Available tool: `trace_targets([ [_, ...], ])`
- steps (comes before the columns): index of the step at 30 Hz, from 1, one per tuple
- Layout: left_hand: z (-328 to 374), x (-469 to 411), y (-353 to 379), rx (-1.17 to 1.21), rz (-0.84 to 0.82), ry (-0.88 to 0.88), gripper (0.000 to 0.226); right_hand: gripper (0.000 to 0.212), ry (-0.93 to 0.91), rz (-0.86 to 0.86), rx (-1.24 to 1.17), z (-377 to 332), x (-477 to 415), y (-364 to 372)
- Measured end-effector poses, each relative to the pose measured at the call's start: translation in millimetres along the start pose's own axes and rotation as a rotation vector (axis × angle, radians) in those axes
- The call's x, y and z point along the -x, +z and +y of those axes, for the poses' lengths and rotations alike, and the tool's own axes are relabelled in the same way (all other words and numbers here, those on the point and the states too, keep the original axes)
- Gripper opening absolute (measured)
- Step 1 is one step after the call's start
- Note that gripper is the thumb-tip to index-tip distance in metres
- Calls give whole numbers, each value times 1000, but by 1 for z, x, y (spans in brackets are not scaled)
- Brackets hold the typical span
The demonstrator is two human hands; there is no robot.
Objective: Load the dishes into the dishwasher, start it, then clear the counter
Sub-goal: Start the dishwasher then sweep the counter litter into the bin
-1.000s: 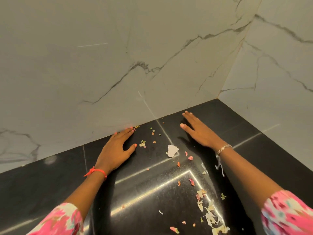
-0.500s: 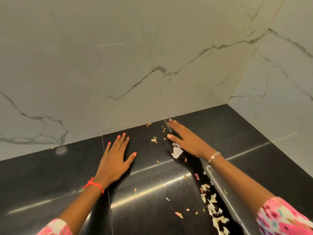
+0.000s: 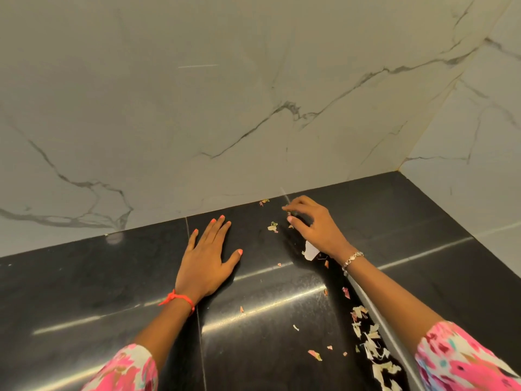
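Observation:
My left hand point(image 3: 208, 258) lies flat, fingers straight, on the black stone counter point(image 3: 84, 292). To its right, close to the back wall, my right hand point(image 3: 317, 227) hovers low over the counter with fingers bent and thumb near the forefinger; whether a scrap sits between them is not visible. Small scraps point(image 3: 272, 227) lie between the two hands. A larger white scrap point(image 3: 310, 253) shows just under my right wrist. A trail of pale and pink scraps point(image 3: 372, 342) runs along my right forearm. No dishes or dishwasher are in view.
White marble wall point(image 3: 197, 122) rises behind the counter and meets a side wall point(image 3: 479, 165) in a corner at the right. A few more scraps point(image 3: 263, 202) lie at the foot of the back wall.
My right hand has slid left along the counter toward my left hand and its fingers went from flat to bent. The view shifted left; my left hand stays flat.

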State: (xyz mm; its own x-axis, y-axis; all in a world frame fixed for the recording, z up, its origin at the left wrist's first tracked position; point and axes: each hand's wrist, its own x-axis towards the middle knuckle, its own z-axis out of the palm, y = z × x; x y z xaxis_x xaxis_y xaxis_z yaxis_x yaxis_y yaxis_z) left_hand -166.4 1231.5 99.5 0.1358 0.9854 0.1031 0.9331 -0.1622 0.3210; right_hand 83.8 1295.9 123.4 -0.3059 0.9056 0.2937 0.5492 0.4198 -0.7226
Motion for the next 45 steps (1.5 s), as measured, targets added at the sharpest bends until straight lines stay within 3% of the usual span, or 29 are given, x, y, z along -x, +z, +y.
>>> trace_targets([
  [4,0,1,1,8,-5,-7,85,43,-88,-281,371,-10,-29,19],
  [7,0,0,0,-2,-4,-9,85,47,-152,-361,532,-6,-46,31],
  [10,-1,0,0,11,-5,-5,84,28,-116,-208,361,-5,-41,30],
  [14,-2,0,0,9,0,-1,85,18,-65,-10,259,2,-36,16],
  [17,-2,-1,-1,-2,-7,-3,85,38,70,-248,274,13,-31,9],
  [21,-3,-1,-1,-21,-20,0,86,46,-46,-420,373,6,-4,14],
  [25,-3,-1,1,-24,-28,9,87,37,21,-521,-35,-9,29,6],
  [27,-3,-1,2,-22,-27,9,87,33,85,-471,-230,-17,30,-1],
  [30,-5,-3,2,-12,-23,15,87,39,82,-427,-57,-25,15,4],
  [34,-6,-2,3,-14,-29,10,85,49,-70,-591,440,-24,16,26],
  [38,-4,-3,2,-19,-30,-1,69,47,-132,-621,351,-35,68,15],
  [41,-3,-1,0,-13,-31,1,64,42,10,-704,127,-55,107,-5],
  [43,-1,0,-1,-5,-30,0,63,41,149,-585,2,-63,114,-24],
  [45,0,-1,-1,6,-25,-1,63,43,225,-384,100,-51,109,-44],
])
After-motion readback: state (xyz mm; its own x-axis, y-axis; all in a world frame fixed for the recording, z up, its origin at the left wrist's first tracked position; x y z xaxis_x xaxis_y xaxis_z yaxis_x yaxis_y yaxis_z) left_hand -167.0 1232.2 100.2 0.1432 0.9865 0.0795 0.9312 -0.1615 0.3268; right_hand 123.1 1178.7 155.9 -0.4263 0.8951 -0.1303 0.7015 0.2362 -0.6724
